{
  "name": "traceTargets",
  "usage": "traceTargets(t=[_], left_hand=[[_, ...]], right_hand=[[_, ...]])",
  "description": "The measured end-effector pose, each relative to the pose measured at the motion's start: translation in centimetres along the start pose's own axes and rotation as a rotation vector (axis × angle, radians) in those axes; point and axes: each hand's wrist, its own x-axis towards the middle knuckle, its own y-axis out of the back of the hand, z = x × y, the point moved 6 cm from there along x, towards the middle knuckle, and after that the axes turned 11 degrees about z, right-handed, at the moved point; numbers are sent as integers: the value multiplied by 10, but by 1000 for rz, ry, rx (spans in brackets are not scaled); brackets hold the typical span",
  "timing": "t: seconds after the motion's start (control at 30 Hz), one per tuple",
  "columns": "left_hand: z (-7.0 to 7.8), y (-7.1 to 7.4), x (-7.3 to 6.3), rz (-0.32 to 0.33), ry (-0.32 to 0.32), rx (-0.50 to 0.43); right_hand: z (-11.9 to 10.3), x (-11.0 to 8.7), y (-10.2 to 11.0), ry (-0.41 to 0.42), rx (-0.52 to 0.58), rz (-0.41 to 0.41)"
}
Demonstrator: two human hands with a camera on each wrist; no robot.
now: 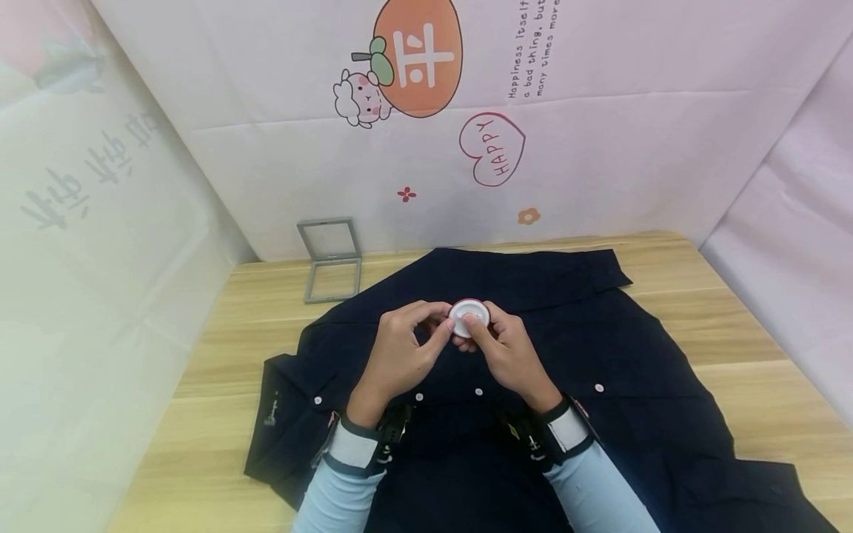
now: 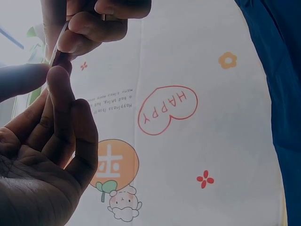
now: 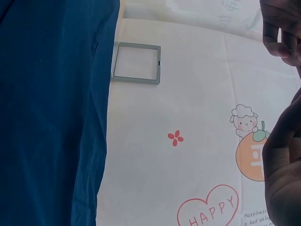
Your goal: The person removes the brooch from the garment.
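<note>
Both hands meet over the dark navy shirt (image 1: 553, 333) in the head view. Between them is a small round badge (image 1: 461, 326), its white back with a raised rim facing up and a red edge showing. My left hand (image 1: 402, 354) pinches its left edge between thumb and fingertips. My right hand (image 1: 516, 359) grips its right side, the thumb across the white back and fingers behind. In the left wrist view the badge appears nearly edge-on among the fingertips; in the right wrist view it lies outside the picture.
The shirt is spread over a wooden table (image 1: 726, 333), with several pale buttons along it. A grey square display case (image 1: 360, 275) stands with its lid raised at the back left, beside the shirt. A printed white cloth (image 1: 600, 163) hangs behind the table.
</note>
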Motion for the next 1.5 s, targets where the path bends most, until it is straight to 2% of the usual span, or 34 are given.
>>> traceTargets(t=[0.3, 0.67, 0.97, 1.5], left_hand=[[0, -1, 0, -15, 15, -10], [-1, -2, 0, -8, -5, -13], [-2, -3, -1, -10, -2, -10], [-3, -4, -1, -7, 2, -7]], right_hand=[[1, 0, 1, 11, -8, 7], [0, 0, 1, 19, -21, 20], [1, 1, 1, 0, -40, 44], [2, 0, 1, 24, -54, 65]])
